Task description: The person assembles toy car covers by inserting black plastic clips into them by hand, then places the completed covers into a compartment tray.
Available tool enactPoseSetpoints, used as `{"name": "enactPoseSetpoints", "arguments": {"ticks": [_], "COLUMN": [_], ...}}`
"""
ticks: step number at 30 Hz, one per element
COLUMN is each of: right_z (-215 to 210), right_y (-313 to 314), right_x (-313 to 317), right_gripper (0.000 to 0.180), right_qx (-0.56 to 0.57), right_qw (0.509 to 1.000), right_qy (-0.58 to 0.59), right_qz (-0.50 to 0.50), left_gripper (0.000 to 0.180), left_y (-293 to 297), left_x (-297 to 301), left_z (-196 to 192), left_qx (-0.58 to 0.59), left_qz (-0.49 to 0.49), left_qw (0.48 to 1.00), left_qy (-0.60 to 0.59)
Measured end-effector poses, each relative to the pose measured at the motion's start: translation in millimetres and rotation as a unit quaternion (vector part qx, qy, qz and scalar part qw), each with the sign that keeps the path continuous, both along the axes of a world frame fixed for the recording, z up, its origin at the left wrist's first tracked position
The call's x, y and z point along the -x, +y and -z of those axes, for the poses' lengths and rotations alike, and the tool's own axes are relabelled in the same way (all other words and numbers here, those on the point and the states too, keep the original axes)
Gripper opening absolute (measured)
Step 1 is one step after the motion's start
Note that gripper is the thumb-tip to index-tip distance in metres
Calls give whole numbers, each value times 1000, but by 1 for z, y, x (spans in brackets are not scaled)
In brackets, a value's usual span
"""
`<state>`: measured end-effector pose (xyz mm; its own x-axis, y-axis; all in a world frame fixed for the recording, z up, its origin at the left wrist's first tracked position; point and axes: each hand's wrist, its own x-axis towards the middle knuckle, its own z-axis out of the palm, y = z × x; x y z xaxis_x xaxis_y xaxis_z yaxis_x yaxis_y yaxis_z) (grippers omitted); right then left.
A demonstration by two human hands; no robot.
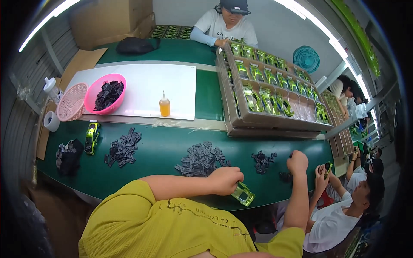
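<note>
My left hand (pixel 226 180) is closed on a bright green toy car body (pixel 244 195) at the table's near edge. Just beyond that hand lies a large heap of small dark grey plastic pieces (pixel 202 159). My right hand (pixel 297 163) is raised over the table to the right, its fingers pinched together. A small black part (pixel 291 155) shows at its fingertips, though its shape is unclear. Left of this hand is a smaller pile of black pieces (pixel 263 161), and close below it some more black pieces (pixel 285 176) lie partly beside my wrist.
A pink bowl (pixel 91 103) of black parts, a pink basket (pixel 72 102) and an amber-filled needle bottle (pixel 164 106) stand at the left and back. Another green car (pixel 92 137) sits left. Stacked cartons (pixel 275 122) hold green cars. Co-workers sit opposite and at right.
</note>
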<state>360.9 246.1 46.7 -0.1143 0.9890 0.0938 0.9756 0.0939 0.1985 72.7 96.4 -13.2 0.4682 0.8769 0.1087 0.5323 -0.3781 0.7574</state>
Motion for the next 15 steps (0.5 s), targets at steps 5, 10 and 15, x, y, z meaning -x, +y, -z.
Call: {"name": "enactPoseSetpoints", "arguments": {"ticks": [5, 10, 15], "right_z": [-103, -137, -44], "right_y": [-22, -67, -102], "right_x": [88, 115, 100], "right_gripper": [33, 30, 11], "right_qx": [-20, 53, 146], "right_qw": [780, 635, 702], "right_qy": [601, 689, 676], "right_qz": [-174, -346, -168], "left_gripper": [15, 14, 17], "left_y": [11, 17, 23], "left_x": [2, 6, 7], "left_z": [2, -5, 9], "left_qx": [-61, -79, -19], "left_qz": [-12, -13, -25], "left_qw": [998, 997, 999], "left_qy": [-12, -25, -25]}}
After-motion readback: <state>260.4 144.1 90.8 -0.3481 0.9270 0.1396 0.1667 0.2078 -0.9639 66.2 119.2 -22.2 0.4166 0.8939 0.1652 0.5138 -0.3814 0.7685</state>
